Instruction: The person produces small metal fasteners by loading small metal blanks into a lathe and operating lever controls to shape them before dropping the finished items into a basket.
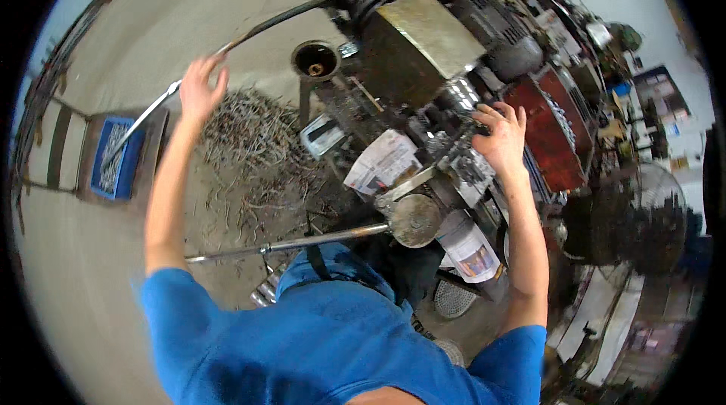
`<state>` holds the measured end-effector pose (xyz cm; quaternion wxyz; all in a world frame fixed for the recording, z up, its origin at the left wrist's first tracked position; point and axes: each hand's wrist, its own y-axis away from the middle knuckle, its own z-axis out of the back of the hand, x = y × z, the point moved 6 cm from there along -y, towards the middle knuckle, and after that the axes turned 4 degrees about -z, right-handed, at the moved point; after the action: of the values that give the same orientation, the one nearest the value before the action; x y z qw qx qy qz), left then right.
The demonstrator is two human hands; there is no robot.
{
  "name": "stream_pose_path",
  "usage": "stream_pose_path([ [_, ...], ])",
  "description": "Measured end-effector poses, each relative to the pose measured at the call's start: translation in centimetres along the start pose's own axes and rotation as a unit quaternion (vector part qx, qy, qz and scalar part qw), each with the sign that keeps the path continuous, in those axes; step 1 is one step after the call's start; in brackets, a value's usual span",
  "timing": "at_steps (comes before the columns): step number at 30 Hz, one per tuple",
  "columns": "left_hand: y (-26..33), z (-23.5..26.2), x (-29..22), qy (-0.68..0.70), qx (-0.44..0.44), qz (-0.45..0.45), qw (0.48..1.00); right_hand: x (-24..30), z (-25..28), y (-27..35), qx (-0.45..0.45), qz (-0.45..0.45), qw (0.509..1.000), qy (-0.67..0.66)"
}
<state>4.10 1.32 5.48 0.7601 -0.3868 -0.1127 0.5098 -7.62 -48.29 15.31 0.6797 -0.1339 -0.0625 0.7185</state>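
My left hand (200, 91) reaches out to the left, its fingers over a long metal bar (276, 21) and the thumb apart. The bar runs from the dark machine (412, 42) past my hand, towards a blue bin (113, 159) of small metal pieces. My right hand (501, 134) is at the machine's near right side, fingers spread and slightly bent, just beside a shiny metal cylinder (460, 95). Whether its fingertips touch the machine is unclear. Below lies a greasy metal bed with a printed sheet (384, 163) on it.
A second long bar (302, 242) crosses in front of my lap to a round metal disc (415, 220). A heap of thin metal scrap (261, 148) covers the floor at left. A red metal box (546, 129) and a caged fan (631, 216) stand at right.
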Motion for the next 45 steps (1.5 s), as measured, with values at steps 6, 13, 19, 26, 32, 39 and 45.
stream_pose_path([
  [6,13.4,-19.2,-8.5,0.142,0.433,0.146,0.878,-3.3,4.3,7.8,-0.052,-0.035,0.997,-0.046],
  [13,7.6,-22.4,-11.9,-0.127,0.547,-0.147,0.814,-12.9,4.5,25.7,0.000,-0.242,0.969,-0.051],
  [19,9.8,-23.7,-9.3,-0.055,0.505,-0.037,0.861,-22.3,-0.2,47.6,0.025,-0.492,0.870,0.012],
  [26,14.3,-20.2,-0.7,0.033,0.525,0.081,0.846,-23.9,-5.1,61.9,0.137,-0.650,0.728,0.167],
  [32,19.1,-14.4,3.3,0.165,0.523,0.226,0.805,-14.2,-4.4,60.9,0.073,-0.619,0.768,0.148],
  [39,22.1,-12.6,4.8,0.165,0.543,0.338,0.751,-2.4,-4.1,55.6,0.042,-0.713,0.699,-0.017],
  [45,18.3,-14.8,1.3,0.217,0.519,0.254,0.787,0.8,-4.0,53.5,-0.001,-0.729,0.681,-0.074],
])
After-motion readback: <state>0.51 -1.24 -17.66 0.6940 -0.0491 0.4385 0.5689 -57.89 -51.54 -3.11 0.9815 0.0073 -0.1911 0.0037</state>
